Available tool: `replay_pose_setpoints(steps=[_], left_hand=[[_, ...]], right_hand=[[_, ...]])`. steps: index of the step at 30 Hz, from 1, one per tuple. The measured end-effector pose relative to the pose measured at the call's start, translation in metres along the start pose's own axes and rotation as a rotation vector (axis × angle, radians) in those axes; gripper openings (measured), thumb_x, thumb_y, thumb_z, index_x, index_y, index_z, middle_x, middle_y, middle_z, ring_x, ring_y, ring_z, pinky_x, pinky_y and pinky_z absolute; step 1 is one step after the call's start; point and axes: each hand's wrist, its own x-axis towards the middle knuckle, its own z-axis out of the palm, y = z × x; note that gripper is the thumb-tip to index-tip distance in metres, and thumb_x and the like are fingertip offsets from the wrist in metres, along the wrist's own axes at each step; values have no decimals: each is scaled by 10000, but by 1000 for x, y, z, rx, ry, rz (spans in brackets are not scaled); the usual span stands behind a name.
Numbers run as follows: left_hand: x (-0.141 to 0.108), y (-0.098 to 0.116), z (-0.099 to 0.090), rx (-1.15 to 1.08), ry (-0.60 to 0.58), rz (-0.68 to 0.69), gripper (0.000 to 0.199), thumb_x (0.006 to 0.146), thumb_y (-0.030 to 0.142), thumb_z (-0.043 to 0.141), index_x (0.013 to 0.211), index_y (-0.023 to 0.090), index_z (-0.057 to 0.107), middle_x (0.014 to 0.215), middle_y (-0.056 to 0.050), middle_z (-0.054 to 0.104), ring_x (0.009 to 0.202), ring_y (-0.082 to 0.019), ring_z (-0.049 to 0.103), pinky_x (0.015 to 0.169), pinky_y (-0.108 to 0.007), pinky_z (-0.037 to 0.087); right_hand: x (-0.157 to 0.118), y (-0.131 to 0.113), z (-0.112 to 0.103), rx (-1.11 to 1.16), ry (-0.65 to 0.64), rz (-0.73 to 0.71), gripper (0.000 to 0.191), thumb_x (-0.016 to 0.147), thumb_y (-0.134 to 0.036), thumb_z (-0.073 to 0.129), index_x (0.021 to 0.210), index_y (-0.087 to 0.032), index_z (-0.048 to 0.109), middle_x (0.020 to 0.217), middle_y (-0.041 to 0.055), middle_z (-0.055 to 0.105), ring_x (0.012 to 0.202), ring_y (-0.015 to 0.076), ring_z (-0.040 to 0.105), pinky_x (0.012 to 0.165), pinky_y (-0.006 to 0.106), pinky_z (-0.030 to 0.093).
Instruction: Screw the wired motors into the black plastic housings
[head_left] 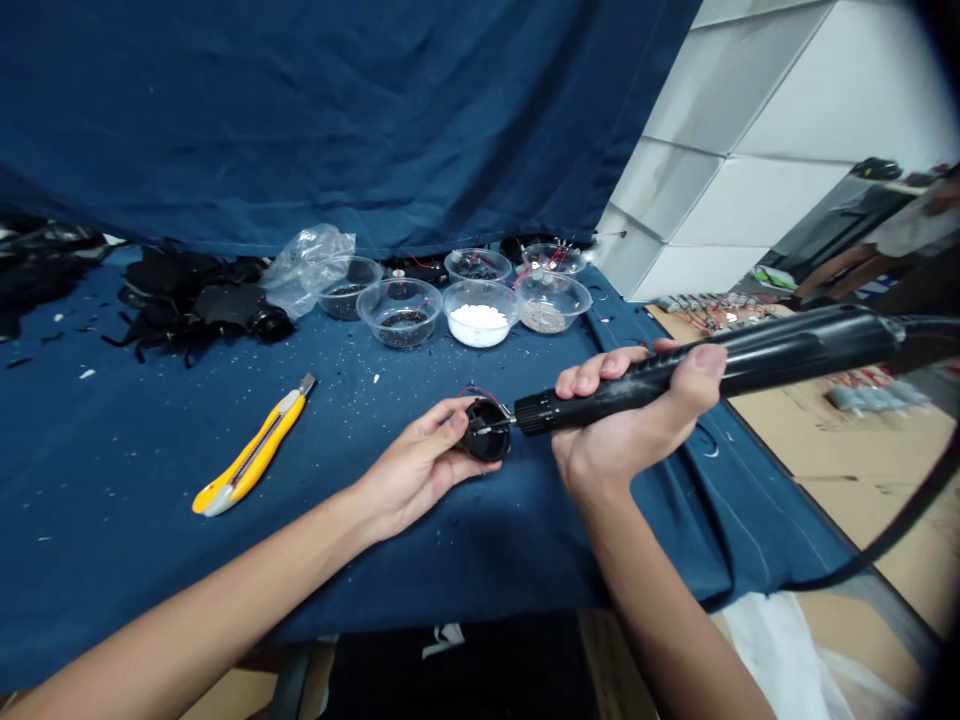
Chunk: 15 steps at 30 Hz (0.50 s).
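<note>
My left hand (420,460) is closed around a round black plastic housing (489,442), its hollow side turned toward the right. A thin red wire (474,390) loops up behind the housing. In my right hand (637,410) lies a black electric screwdriver (795,350), fingers wrapped round its body. Its bit reaches into the housing's hollow; whether it sits on a screw is too small to tell. To the left, on the blue cloth, rests a yellow utility knife (255,450), apart from both hands.
Behind the hands stand several clear plastic bowls, one with white pieces (480,325). Black parts (217,300) and a clear plastic bag (311,265) lie at the left. A black cable (877,550) hangs at the right, near cardboard (817,440). White boxes (705,170) are stacked beyond; another person (892,240) is at far right.
</note>
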Motion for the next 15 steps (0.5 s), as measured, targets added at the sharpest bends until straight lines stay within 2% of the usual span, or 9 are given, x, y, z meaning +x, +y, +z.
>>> replay_pose_setpoints(steps=[9, 15], left_hand=[[2, -2, 1, -63, 53, 28, 393, 789, 331, 749, 1106, 157, 594, 1082, -100, 618, 905, -187, 635, 847, -377, 554], [0, -5, -2, -40, 52, 25, 359, 798, 321, 742, 1083, 166, 590, 1048, -85, 626, 888, -185, 639, 819, -368, 558]], right_hand=[[-12, -1, 4, -18, -83, -80, 203, 861, -441, 445, 901, -241, 445, 580, -86, 417, 376, 75, 436, 357, 205, 414], [-14, -2, 4, -30, -106, -22, 259, 838, -493, 434, 890, -239, 433, 577, -92, 398, 352, 70, 420, 341, 201, 395]])
